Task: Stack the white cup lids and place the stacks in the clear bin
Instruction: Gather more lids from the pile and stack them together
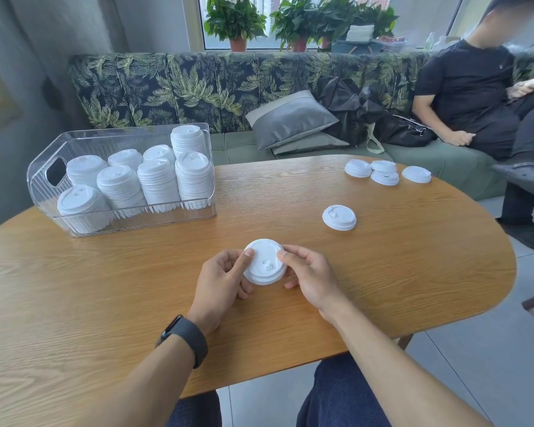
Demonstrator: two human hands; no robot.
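- Holding a short stack of white cup lids (pixel 265 266) just above the table, both hands on it: left hand (pixel 221 277) curls round its left rim with the thumb laid on the top face, right hand (pixel 309 274) pinches the right rim with curled fingers.
- Lids are thin moulded plastic, round, with a raised dome and a small sip tab on top.
- Clear bin (pixel 43 177) sits at the far left of the table: rigid ribbed transparent walls, oval handle cutout, packed with tall lid stacks (pixel 158 183).
- One loose lid (pixel 339 217) lies flat to the right of centre; four more lids (pixel 383 173) cluster near the far right edge.
- Oval table (pixel 413 272) is wood-grain, matte.
- Black smooth wristband (pixel 187 337) on the left wrist.
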